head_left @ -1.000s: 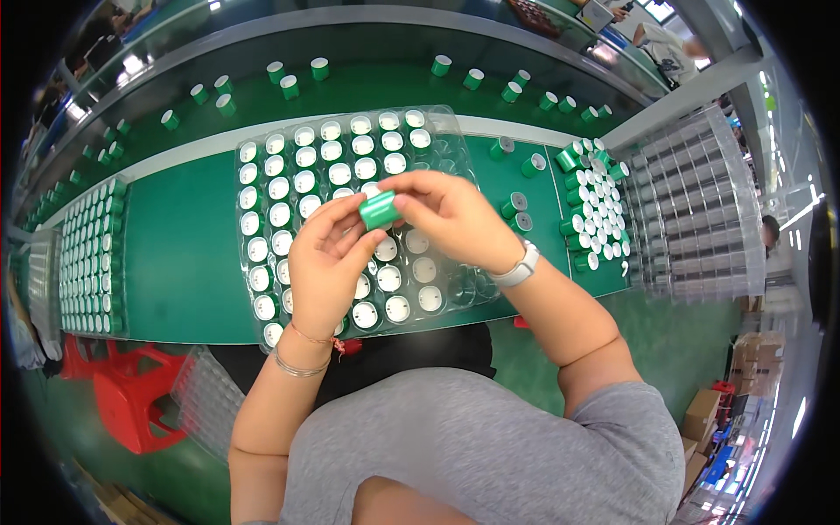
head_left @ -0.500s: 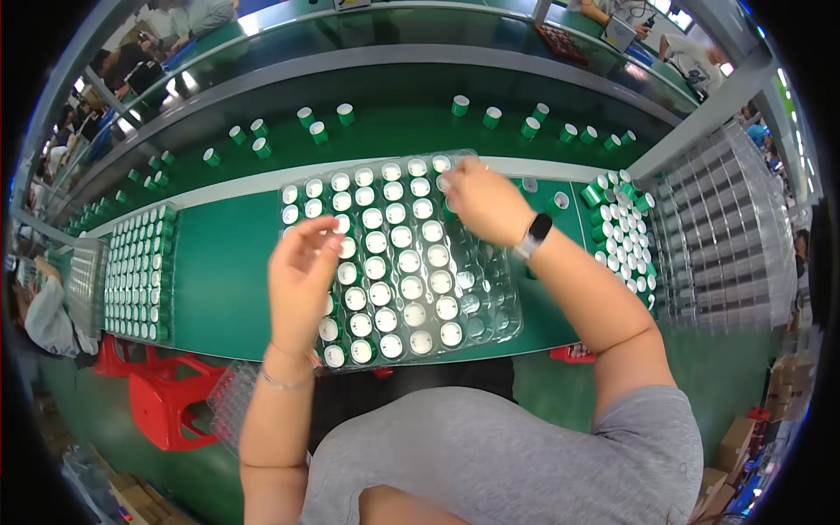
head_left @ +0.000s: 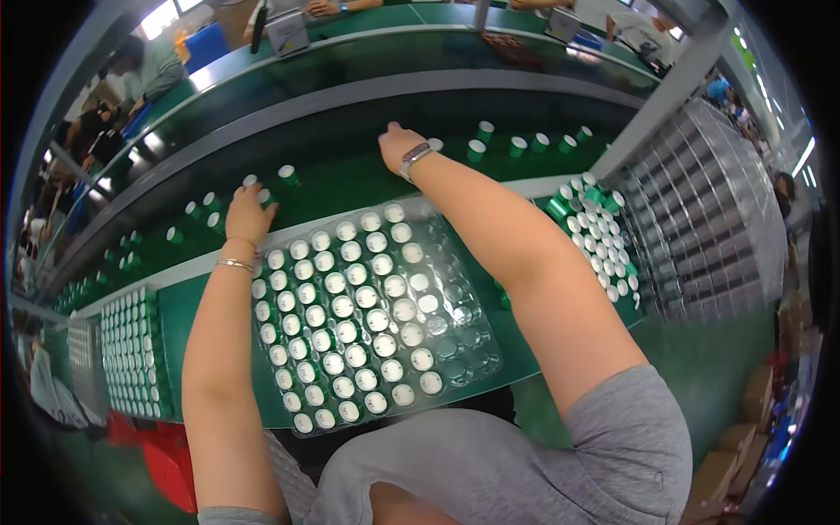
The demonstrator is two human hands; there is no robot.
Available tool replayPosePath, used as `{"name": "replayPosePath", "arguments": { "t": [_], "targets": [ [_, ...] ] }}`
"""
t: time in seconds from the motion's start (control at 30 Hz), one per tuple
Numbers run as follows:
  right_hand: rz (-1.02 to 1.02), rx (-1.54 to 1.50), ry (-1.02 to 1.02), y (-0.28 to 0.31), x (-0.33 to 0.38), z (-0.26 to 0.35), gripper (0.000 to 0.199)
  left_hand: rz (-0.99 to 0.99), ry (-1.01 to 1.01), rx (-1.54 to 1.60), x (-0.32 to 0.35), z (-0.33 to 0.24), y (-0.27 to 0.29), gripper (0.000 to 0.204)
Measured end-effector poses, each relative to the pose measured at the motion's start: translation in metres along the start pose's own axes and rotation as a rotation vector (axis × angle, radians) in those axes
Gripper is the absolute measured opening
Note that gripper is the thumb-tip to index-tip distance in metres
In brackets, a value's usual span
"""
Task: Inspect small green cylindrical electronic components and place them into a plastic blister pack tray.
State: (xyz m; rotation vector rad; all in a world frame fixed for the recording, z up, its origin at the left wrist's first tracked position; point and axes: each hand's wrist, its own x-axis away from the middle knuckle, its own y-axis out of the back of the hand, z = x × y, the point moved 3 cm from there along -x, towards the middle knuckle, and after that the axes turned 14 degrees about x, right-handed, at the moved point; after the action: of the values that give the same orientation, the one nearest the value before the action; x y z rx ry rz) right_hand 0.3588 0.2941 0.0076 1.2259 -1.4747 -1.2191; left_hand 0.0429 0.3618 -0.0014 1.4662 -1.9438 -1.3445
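A clear plastic tray [head_left: 479, 337] with round pockets lies on the green table in front of me. Short green cylinders with white tops [head_left: 342, 305] fill most of its pockets, while pockets along its right side hold none. Beyond the tray's far left corner, my left hand [head_left: 248, 219] has its fingers and thumb around a green cylinder [head_left: 264, 197] on the dark green belt. Reaching farther, my right hand [head_left: 402, 147] is over the belt with curled fingers; what they hold, if anything, is hidden. Another white-topped cylinder [head_left: 435, 144] stands beside that wrist.
More cylinders [head_left: 518, 146] stand along the belt [head_left: 350, 149]. At right, a cluster of cylinders [head_left: 602, 236] sits beside a tall stack of clear trays [head_left: 700, 219]. A filled tray [head_left: 131, 350] lies at left, near a red stool [head_left: 169, 464]. People work across the belt.
Both hands have left the tray and reached out to the belt, the right one farther. My left fingers now surround a cylinder. The whole view has shifted and tilted.
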Motion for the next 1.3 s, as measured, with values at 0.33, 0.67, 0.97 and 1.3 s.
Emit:
{"name": "replayPosePath", "arguments": {
  "t": [0.33,0.67,0.97,1.3],
  "targets": [
    [-0.549,-0.47,0.256,0.06,0.099,-0.004,0.031,-0.073,0.145,0.411,0.035,-0.024,0.04,0.032],
    [0.214,-1.801,0.143,0.058,0.267,0.037,0.04,0.505,0.412,1.664,0.184,-0.156,0.03,0.045],
    [0.001,-1.747,0.322,0.03,0.272,0.053,0.045,0.16,0.337,1.627,0.218,-0.161,0.022,0.047],
    [-0.078,-1.617,0.449,0.028,0.272,0.057,0.042,0.115,0.258,1.669,0.223,-0.156,0.011,0.038]
  ]
}}
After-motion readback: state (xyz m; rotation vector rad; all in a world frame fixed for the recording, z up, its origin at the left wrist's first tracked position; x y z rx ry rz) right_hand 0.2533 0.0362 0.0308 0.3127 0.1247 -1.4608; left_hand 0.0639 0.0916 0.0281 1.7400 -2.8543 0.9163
